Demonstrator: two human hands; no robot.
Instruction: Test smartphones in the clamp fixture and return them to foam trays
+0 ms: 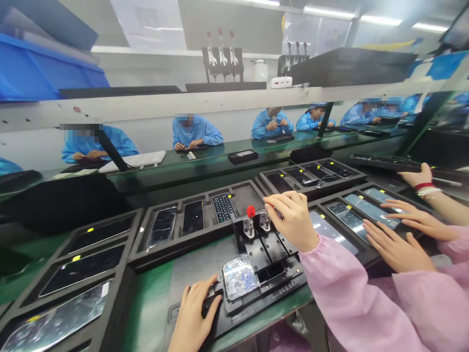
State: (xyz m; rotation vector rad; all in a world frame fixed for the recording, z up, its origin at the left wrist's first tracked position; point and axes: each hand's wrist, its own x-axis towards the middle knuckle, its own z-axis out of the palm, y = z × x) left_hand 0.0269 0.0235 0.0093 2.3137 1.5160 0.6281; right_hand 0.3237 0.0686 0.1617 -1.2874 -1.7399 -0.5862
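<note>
Right hand (293, 217) is hanging curled over the toggle-clamp fixture (261, 255) — can't tell if it's pinching anything. Left hand (196, 310) is resting thumb-apart at the fixture's left side. Film-covered panel (240, 277) is lying in it — probably light, slippery, fragile; I'm favoring the edges.

Rear of the rm is closed off by a grey wall (146, 68), partly covered by translucent sheets (150, 22). Upper R is lit by a row of bright ceiling lights (381, 20). The view is crossed horiz. by a white shelf (220, 100), w/ a blue bin (36, 63) set at its L end. Below, a green-topped far bench (210, 159) & dark slanted posts (112, 149) are seen; a green top (150, 298) is also had by the near bench.
</note>
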